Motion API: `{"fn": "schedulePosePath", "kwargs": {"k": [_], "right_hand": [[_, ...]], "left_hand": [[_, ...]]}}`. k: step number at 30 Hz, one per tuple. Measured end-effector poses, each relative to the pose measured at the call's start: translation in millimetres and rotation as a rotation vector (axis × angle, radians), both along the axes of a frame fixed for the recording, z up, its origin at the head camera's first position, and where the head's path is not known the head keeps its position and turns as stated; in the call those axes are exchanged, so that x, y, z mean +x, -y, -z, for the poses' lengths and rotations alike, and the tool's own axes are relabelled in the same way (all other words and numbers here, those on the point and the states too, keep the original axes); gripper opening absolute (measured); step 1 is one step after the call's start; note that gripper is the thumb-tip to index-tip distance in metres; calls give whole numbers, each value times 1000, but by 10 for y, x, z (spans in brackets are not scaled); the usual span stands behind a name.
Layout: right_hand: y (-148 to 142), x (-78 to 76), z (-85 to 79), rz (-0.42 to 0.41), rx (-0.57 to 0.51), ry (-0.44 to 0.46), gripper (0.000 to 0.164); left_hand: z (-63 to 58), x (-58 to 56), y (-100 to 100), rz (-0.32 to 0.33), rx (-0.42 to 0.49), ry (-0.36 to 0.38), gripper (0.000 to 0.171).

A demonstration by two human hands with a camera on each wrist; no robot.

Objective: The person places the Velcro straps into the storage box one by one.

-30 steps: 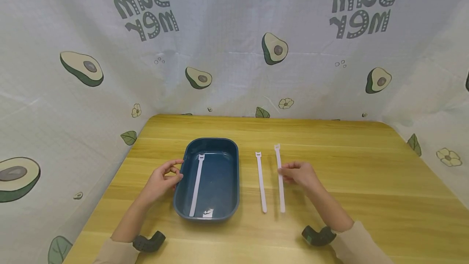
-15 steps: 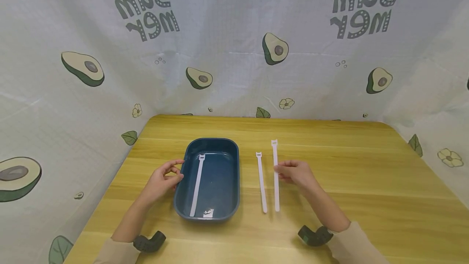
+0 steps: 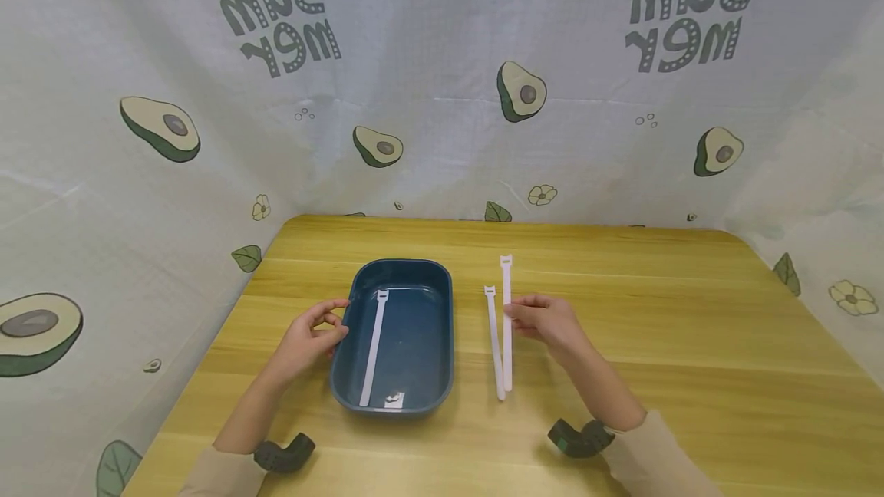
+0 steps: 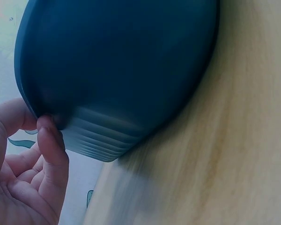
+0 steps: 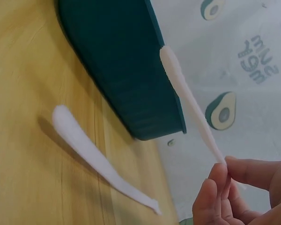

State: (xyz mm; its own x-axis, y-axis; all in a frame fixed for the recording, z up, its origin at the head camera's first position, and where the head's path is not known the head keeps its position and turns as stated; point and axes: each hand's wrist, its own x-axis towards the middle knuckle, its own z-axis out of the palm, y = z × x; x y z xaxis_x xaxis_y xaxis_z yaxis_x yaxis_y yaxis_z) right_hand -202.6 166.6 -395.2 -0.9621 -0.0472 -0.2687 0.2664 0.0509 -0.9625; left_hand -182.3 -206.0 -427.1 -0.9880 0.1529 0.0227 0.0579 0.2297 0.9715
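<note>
A dark blue plastic tub [image 3: 410, 343] stands on the table, with one white hook-and-loop cable tie [image 3: 374, 351] lying inside along its left part. At the tub's left side, my left hand [image 3: 304, 340] pinches the rim between thumb and fingers; the left wrist view shows the fingertips [image 4: 46, 123] right at that edge. My right hand [image 3: 549, 322] pinches a second cable tie [image 3: 507, 343] near its middle, and in the right wrist view this tie [image 5: 189, 101] is raised above the table. Just left of it, a third cable tie [image 3: 493, 347] lies on the table, slotted head away from me.
The wooden table [image 3: 691, 328] reaches back to a white cloth [image 3: 428, 37] printed with avocados and lettering, which also hangs along both sides. A black curved device [image 3: 285, 454] sits at the left wrist, and a similar device [image 3: 580, 438] at the right.
My right hand has carried the pinched cable tie leftward, close beside the one on the table, its head now farther back in view. The left hand keeps its place at the tub.
</note>
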Motion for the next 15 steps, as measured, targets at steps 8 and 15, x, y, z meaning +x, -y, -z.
{"fn": "schedulePosePath", "kwargs": {"k": [8, 15], "right_hand": [[113, -18, -56, 2, -44, 0, 29], [199, -24, -77, -11, -43, 3, 32]], "left_hand": [[-1, 3, 2, 0, 1, -6, 43], [1, 2, 4, 2, 13, -10, 43]]}}
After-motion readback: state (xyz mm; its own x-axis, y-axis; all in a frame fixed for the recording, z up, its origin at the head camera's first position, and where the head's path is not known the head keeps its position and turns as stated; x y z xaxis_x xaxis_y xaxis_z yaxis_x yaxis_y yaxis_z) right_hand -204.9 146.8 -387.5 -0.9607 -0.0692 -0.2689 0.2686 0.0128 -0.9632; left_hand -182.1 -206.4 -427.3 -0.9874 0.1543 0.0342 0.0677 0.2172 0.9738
